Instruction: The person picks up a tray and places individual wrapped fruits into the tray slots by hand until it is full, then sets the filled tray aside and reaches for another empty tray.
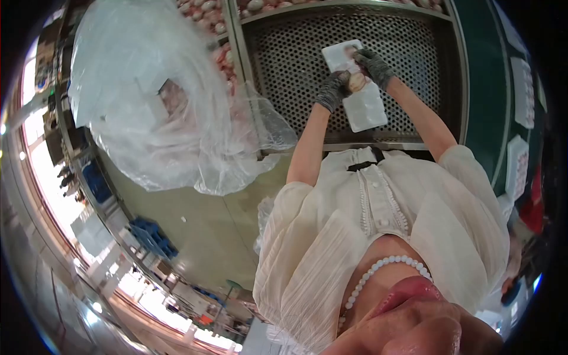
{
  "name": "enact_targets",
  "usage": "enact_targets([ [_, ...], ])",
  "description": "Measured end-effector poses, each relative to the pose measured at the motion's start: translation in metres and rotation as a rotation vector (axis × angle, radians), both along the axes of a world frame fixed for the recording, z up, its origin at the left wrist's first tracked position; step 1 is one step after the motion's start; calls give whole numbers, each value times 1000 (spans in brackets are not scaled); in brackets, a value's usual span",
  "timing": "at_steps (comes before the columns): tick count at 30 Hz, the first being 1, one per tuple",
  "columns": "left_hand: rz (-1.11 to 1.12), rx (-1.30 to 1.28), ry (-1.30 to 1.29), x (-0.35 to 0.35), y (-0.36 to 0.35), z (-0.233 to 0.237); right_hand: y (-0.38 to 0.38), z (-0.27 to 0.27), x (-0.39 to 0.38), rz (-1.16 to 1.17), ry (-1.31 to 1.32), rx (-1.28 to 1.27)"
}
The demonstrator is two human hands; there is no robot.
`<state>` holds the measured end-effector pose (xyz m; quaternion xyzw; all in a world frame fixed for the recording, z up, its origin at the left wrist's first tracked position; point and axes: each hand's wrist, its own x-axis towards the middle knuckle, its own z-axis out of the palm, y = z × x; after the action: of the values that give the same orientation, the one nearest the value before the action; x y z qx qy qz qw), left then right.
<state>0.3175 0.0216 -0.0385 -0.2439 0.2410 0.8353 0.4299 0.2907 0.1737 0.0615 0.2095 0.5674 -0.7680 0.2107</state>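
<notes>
Both my hands wear grey knit gloves and meet over a white foam tray (367, 109) lying on a perforated metal surface (284, 65). My left hand (333, 90) grips a small pale pinkish piece (357, 81) just above the tray's middle. My right hand (374, 66) rests curled on the tray's far part, fingers touching it and the piece. My white blouse and a bead necklace fill the lower view.
A large clear plastic bag (148, 100) with pinkish contents bulges at the left, beside the metal table's edge. Bins of pinkish pieces (204, 12) sit at the back. White trays (523, 92) lie on a green surface at right. Blue crates (155, 236) stand on the floor.
</notes>
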Motion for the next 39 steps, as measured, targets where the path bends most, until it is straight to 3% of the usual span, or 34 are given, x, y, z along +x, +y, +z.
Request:
enact_targets([
  [1,59,-258,134,4,-1,58,4,-11,-3,-15,-66,24],
  [3,35,-350,199,4,2,46,7,-15,-1,-31,-134,43],
  [6,67,-509,211,-3,4,36,9,-6,5,-231,71,-4],
  [10,130,-680,96,-11,2,26,10,31,23,447,832,961],
  [11,128,-679,94,-10,2,26,6,31,28,448,829,961],
  [13,186,-741,139,-12,3,28,-3,17,36,619,762,1205],
  [17,193,-638,32,-22,4,33,-15,-12,23,419,841,1156],
  [20,203,-774,116,-27,11,35,-12,-21,13,369,937,1113],
  [22,401,-1110,533,-24,19,5,-8,-20,10,332,967,1049],
  [23,407,-1108,532,-25,17,6,-8,-6,5,330,998,1007],
  [25,125,-1536,1118,-24,9,12,-13,7,-1,331,1027,962],
  [26,126,-1537,1116,-26,10,9,-14,5,-1,313,1071,1008],
  [28,66,-936,599,-26,11,5,-16,2,-2,294,1109,1053],
  [30,93,-899,484,-27,10,6,-18,-1,-4,362,921,1023],
  [32,123,-857,373,-32,7,3,-18,-7,-6,404,891,1036],
  [34,-64,-872,449,-33,0,-7,-21,-18,-5,451,851,1046],
  [37,-218,-1003,392,-41,1,15,-32,-18,-17,490,860,1074],
  [39,-196,-1086,387,-42,5,-1,-37,-7,-23,487,791,1065],
])
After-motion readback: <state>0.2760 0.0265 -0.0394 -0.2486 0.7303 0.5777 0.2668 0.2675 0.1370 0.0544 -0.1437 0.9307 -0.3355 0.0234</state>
